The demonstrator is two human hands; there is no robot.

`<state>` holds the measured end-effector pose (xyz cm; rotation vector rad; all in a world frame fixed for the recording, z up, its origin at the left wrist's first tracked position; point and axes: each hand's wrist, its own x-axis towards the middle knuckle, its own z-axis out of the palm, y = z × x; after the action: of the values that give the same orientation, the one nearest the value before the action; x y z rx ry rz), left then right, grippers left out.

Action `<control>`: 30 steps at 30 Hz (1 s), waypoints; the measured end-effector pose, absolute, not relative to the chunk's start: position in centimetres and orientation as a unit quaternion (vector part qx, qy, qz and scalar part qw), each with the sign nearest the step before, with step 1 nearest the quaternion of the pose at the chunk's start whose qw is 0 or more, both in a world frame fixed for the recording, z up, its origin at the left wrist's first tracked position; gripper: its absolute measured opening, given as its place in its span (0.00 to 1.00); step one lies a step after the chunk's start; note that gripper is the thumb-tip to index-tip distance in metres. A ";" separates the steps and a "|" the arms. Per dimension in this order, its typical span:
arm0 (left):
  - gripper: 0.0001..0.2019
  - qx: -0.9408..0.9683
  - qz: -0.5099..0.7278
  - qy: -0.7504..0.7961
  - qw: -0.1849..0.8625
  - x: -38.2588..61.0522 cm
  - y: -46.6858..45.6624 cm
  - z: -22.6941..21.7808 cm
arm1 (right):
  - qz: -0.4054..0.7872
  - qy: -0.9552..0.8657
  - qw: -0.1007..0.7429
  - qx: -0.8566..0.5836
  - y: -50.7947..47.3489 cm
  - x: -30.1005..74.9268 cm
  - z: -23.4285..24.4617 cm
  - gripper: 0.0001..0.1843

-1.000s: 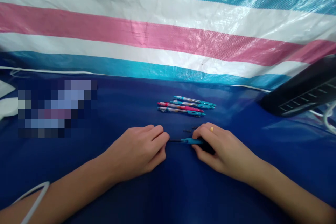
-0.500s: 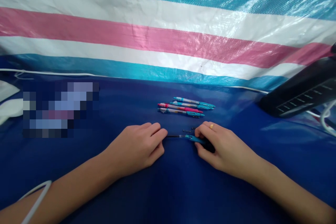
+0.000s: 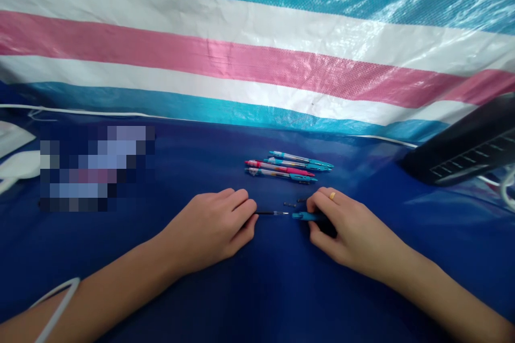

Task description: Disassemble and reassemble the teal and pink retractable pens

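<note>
My left hand (image 3: pixel 225 222) is closed on a dark pen refill (image 3: pixel 269 213), whose clear section and tip point right. Facing it, my right hand (image 3: pixel 341 225) pinches a light-blue pen barrel (image 3: pixel 304 216); the rest of the barrel is hidden under the fingers. A small gap separates the refill tip from the barrel's end. Just above the barrel, small dark parts (image 3: pixel 289 204) lie on the blue surface, too tiny to name. Beyond my hands rest several pens side by side, among them a pink pen (image 3: pixel 281 169) and a blue pen (image 3: pixel 301 159).
A dark bottle-like object with white markings (image 3: pixel 458 144) lies tilted at the right, near white cables. White objects (image 3: pixel 20 163) and a blurred-out patch (image 3: pixel 96 169) are at the left. A striped plastic sheet (image 3: pixel 241 59) rises behind the blue table surface (image 3: pixel 193 155).
The refill tip and the blue barrel, which met before, are now apart. My right hand has shifted a little to the right with the barrel, while my left hand stays nearly in place.
</note>
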<state>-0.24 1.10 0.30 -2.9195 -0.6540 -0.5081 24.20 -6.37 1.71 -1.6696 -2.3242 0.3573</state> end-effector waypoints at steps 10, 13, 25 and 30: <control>0.14 -0.957 -0.171 -0.228 0.055 -0.5 1.4 0.2 | 0.123 -0.802 0.125 -0.571 -6.4 24.5 1.5 0.04; 0.14 -0.956 -0.175 -0.229 0.050 -0.5 1.4 0.1 | 0.124 -0.801 0.134 -0.570 -6.3 24.9 1.4 0.05; 0.15 -0.958 -0.186 -0.211 0.054 -0.5 1.5 0.0 | 0.150 -0.801 0.134 -0.564 -5.3 26.8 0.8 0.10; 0.14 -0.963 -0.190 -0.187 0.042 -0.5 1.5 0.1 | 0.157 -0.799 0.144 -0.563 -5.0 26.5 0.5 0.09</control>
<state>-0.49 1.46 0.09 -2.9466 -0.5725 -0.5828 26.45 -5.02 0.52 -1.6219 -2.3029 0.4513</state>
